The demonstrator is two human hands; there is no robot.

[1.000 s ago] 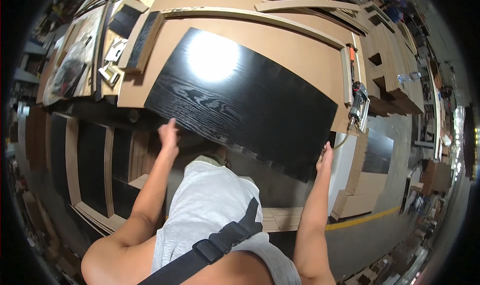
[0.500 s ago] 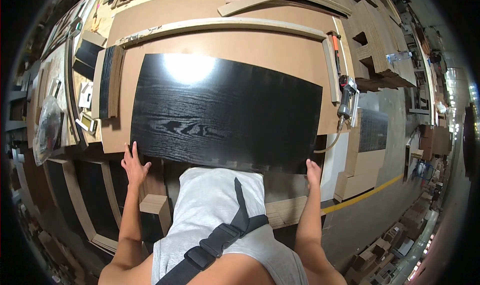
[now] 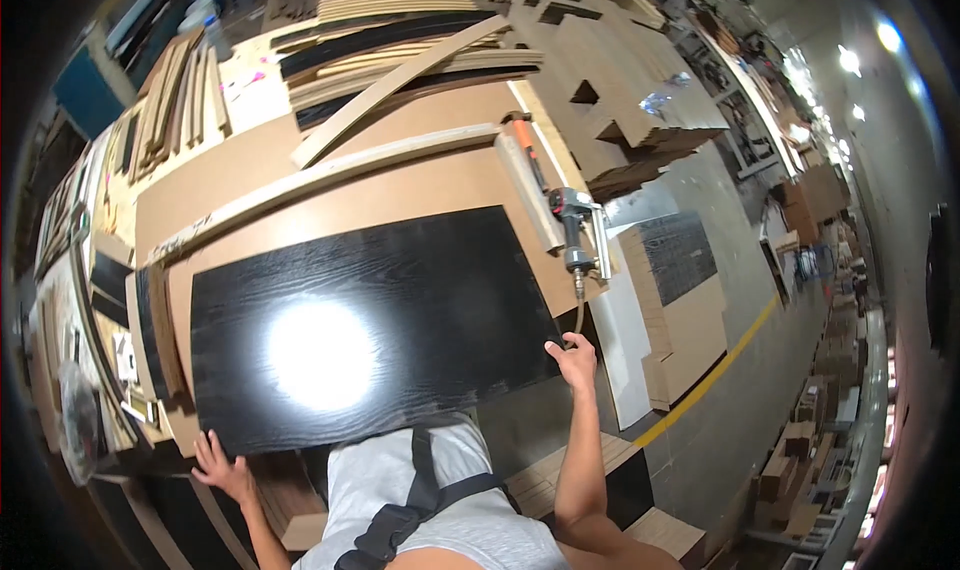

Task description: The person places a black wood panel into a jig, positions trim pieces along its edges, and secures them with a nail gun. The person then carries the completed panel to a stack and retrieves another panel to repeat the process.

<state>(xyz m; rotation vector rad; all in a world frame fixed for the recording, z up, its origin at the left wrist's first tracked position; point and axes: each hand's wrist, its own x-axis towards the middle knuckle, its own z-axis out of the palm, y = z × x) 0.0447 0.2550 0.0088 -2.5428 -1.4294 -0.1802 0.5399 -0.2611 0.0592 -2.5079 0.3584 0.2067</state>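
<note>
Best to bear the black panel [image 3: 450, 300] level, guiding both ends together and sparing its glossy face. At its near-left corner, left hand [image 3: 228, 472] splayed wide, clasping nothing; touching or just beside, cannot tell. At its near-right corner, right hand [image 3: 577, 360] apparently pinching the edge, thumb uppermost. Beneath and beyond it, brown board [image 3: 430, 185]; resting on this or held just above, cannot tell. Right of it, nail gun [image 3: 573, 232]; past its far edge, pale wooden strip [image 3: 350, 172].
</note>
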